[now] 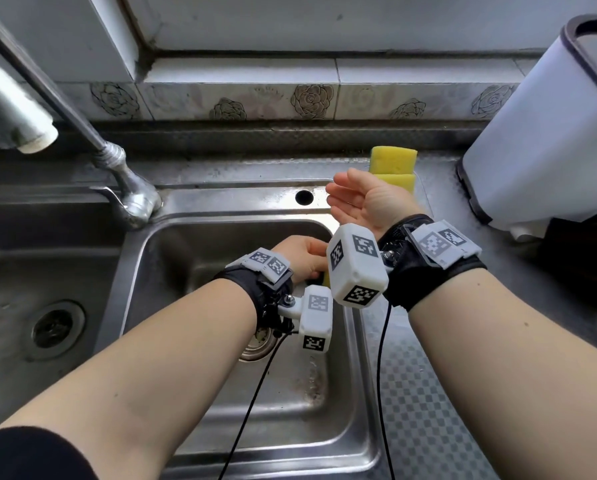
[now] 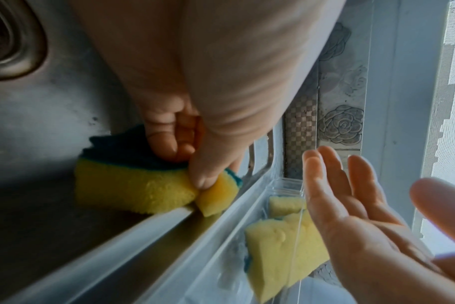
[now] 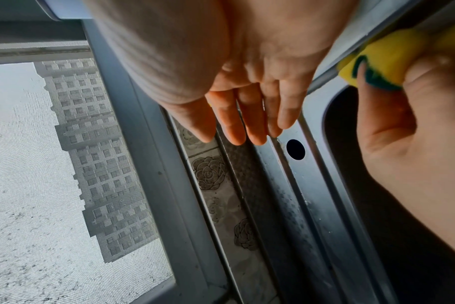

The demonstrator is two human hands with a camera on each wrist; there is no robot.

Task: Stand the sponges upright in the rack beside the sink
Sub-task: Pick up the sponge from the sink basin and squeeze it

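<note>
My left hand [image 1: 311, 261] is down in the right sink basin [image 1: 193, 258]. Its thumb and fingers pinch a yellow sponge with a dark green scourer [image 2: 133, 183], which lies against the basin's wall; the wrist device mostly hides this sponge in the head view. My right hand [image 1: 338, 199] hovers over the sink's rim with straight fingers [image 3: 244, 127] and holds nothing. Behind it two yellow sponges [image 1: 394, 161] stand on edge in a clear plastic rack [image 2: 286, 185] on the counter, and both sponges [image 2: 278, 246] show through its wall.
A steel faucet [image 1: 117, 161] rises at the left of the basin. A second basin with a drain [image 1: 56, 329] lies further left. A white bin [image 1: 532, 140] stands at the right on the counter. A tiled ledge and meshed window [image 3: 39, 164] run behind.
</note>
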